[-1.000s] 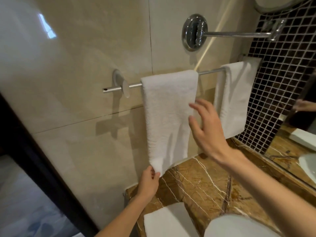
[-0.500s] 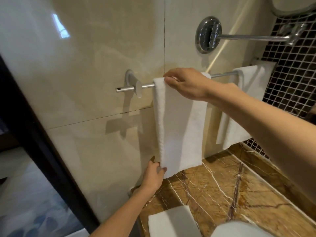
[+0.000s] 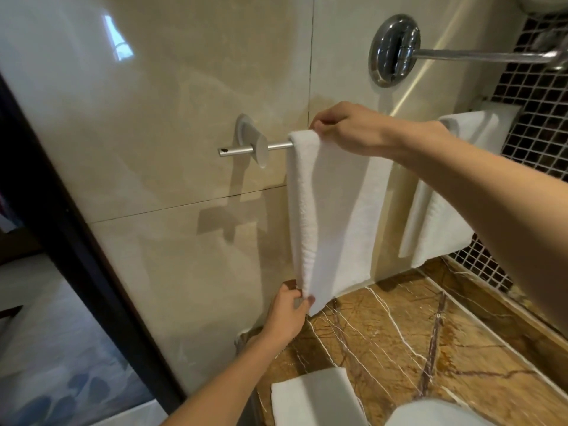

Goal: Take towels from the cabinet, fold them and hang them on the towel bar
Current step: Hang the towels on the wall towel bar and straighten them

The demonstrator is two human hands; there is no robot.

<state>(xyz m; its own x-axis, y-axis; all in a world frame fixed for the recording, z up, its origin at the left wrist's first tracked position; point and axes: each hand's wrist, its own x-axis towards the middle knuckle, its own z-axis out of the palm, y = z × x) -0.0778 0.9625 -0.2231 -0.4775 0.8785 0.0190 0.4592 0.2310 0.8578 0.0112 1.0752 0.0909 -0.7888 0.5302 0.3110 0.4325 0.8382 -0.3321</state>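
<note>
Bathroom corner: glossy beige wall tiles, dark mosaic tile to the right, brown veined marble tabletop (image 3: 399, 342) below. Chrome towel bar (image 3: 278, 146) carries two white towels: the near towel (image 3: 332, 216) under adjustment and a second towel (image 3: 436, 229) further right, the two hanging apart. Change over the last second: right hand (image 3: 353, 130) has gone from hovering flat in front of the cloth's middle to the top of the near towel, where its fingers (image 3: 319, 126) are now curled down on the fold over the bar. Left hand (image 3: 285, 315) stays at the lower left corner, fingers pinched closed on the hem. With both ends held, the cloth hangs taut and slightly twisted, left edge rolled forward. Judgement: draping is done; this is squaring-up, top pinned while the bottom is tugged straight. Whether the rear layer hangs level with the front is hidden, probably not quite. A folded white towel (image 3: 316, 398) lies on the tabletop near the bottom edge, likely next to hang.
</note>
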